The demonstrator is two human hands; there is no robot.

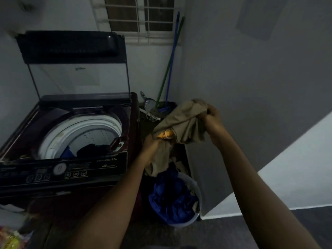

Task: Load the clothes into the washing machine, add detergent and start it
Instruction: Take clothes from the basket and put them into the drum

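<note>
Left hand [151, 146] and right hand [211, 114] gripping khaki garment [183, 121] (bunched), above laundry basket [195, 193], washing machine [71, 133] lid up

Dim room, grey walls [251, 78], barred window [142, 17], dark floor [233, 234], corner mops [170, 60]

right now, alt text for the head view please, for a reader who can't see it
The left hand and right hand grip a tan garment above a basket of blue clothes. To their left a washer stands with its lid up and dark clothes in the drum. Two mop handles lean in the corner.
</note>
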